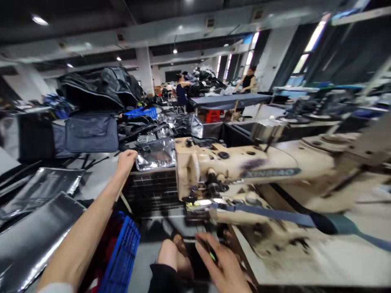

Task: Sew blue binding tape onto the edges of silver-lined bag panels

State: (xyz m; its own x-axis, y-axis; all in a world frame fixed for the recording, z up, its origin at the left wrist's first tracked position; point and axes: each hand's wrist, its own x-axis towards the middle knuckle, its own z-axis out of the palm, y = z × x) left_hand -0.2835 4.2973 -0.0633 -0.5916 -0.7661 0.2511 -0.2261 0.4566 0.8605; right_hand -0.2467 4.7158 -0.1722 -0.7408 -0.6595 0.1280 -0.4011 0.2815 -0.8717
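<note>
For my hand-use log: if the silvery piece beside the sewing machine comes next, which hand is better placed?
Probably the left hand: it is at the edge of the silvery piece. The right hand is down by the lap, on the near side of the sewing machine.

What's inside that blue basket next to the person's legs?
In the blue basket there's some dark red stuff, maybe cloth, but it's too shadowy to be sure. The left forearm covers part of the basket, so anything hidden behind it can't be seen.
</note>
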